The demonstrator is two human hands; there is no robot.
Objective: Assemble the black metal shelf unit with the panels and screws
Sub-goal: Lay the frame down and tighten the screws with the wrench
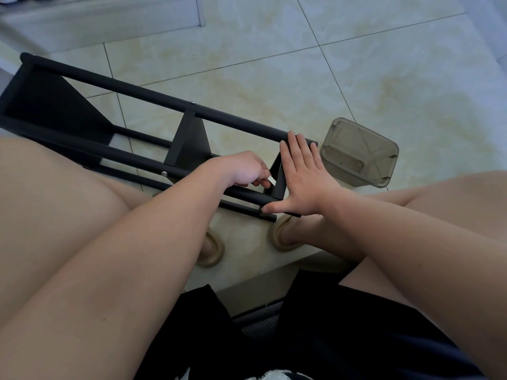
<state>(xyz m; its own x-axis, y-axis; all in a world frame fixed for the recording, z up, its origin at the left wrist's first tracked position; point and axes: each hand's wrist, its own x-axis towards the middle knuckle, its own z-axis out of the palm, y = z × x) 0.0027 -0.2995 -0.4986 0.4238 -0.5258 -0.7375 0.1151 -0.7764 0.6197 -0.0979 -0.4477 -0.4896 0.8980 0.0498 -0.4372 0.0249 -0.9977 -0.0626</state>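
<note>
the tiled floor carries everything. the black shelf unit lies on its side across it, running from the floor's far-left edge by the pale step down to the person's feet, between the knees. it looks like stiff painted steel: rigid, moderately heavy, smooth and likely slippery on tile, so it is probably best held by the round tubes rather than the thin panel edges.

a middle panel already sits between the tubes, with a screw head showing on the near tube. a clear plastic tub stands just beside the near end.

the right hand is flat, fingers straight, pressing the end panel in place. the left hand is curled, pinching a small pale piece at that panel; whether it is a screw or a key is unclear.
</note>
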